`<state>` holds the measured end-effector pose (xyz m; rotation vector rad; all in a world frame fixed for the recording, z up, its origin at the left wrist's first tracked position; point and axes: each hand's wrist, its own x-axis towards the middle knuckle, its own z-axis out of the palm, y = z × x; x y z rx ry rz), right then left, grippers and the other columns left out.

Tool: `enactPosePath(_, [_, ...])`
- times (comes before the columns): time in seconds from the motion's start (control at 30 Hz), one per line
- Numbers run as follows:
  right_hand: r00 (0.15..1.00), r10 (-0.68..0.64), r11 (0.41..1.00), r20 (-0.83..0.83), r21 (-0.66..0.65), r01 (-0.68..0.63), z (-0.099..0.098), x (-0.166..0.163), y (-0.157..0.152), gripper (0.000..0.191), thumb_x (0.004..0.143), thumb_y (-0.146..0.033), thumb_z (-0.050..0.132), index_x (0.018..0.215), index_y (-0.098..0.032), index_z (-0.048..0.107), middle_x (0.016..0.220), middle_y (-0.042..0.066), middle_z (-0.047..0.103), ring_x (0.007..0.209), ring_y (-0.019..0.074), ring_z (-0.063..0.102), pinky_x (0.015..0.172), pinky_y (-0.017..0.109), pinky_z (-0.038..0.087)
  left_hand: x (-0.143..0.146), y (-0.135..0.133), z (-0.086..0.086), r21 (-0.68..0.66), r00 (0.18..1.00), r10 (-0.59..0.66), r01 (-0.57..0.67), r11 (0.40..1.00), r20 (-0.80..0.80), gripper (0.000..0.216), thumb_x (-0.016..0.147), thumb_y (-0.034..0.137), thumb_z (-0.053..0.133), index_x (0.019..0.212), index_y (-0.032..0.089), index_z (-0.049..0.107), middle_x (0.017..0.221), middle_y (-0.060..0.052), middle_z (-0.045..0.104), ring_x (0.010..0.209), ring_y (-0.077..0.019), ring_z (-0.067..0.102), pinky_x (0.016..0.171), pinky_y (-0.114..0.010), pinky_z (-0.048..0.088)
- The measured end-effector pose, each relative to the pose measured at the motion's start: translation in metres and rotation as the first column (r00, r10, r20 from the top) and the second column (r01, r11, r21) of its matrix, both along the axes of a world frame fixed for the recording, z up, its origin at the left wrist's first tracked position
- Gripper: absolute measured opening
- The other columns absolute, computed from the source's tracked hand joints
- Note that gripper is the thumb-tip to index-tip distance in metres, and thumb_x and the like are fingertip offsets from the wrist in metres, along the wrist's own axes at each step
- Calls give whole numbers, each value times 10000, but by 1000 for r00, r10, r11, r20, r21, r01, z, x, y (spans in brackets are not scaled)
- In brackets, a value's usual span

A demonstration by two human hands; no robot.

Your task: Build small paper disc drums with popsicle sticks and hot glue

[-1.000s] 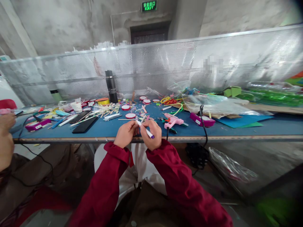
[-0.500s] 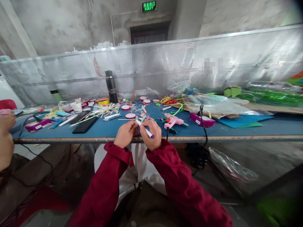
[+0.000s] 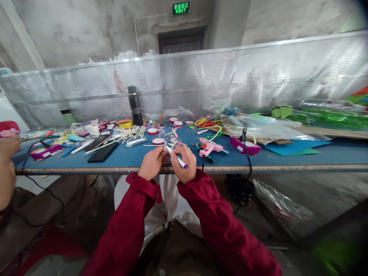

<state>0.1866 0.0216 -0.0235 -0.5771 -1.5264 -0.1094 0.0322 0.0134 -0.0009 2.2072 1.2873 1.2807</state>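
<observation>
Both my hands meet just in front of the near edge of the blue work table (image 3: 287, 159). My right hand (image 3: 184, 164) is closed round a white pen with a purple end (image 3: 178, 160), its tip pointing up and left. My left hand (image 3: 153, 162) pinches a small thing at the pen's tip; I cannot make out what it is. Both my sleeves are dark red.
A pink glue gun (image 3: 211, 148) lies right of my hands, a black phone (image 3: 103, 151) to the left. Sticks, red-and-white discs, a black flask (image 3: 135, 105) and plastic bags clutter the table. Another person's hands (image 3: 7, 168) are at the far left. A perforated metal screen stands behind.
My hands and the pen have stayed almost still. The other person's hands at the far left have shifted slightly.
</observation>
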Motion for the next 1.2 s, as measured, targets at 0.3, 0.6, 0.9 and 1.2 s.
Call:
enactPosePath(0.3, [1000,-1,1000,-5,11,1,0,0,1,106,882,-179,589,791,-235,582,743,14,647,759,196,631,782,359,501,0,0,-1,6,1000,2,-2,1000,-1,357,1011,408,416,746,207,546,640,23,571,591,-135,515,592,-256,370])
enactPosePath(0.6, [1000,6,1000,-3,11,-6,0,0,1,99,882,-172,595,808,-236,581,747,14,647,754,195,625,756,349,499,0,-1,1,1,1000,3,-3,1000,-4,341,1008,397,414,753,208,538,656,18,582,611,-141,519,607,-256,369])
enactPosePath(0.9, [1000,5,1000,13,20,-5,1,0,0,98,888,-186,587,803,-236,586,743,12,645,749,191,615,753,347,493,0,-2,0,5,1000,-2,2,1000,3,354,1010,407,419,746,208,548,634,22,577,590,-138,518,595,-259,368])
enactPosePath(1.2, [1000,8,1000,15,17,-8,2,0,0,96,879,-177,590,805,-237,584,747,12,648,751,192,612,773,357,493,0,0,0,7,1000,9,-9,1000,-16,356,1010,408,417,740,208,535,643,20,576,597,-140,516,597,-260,363])
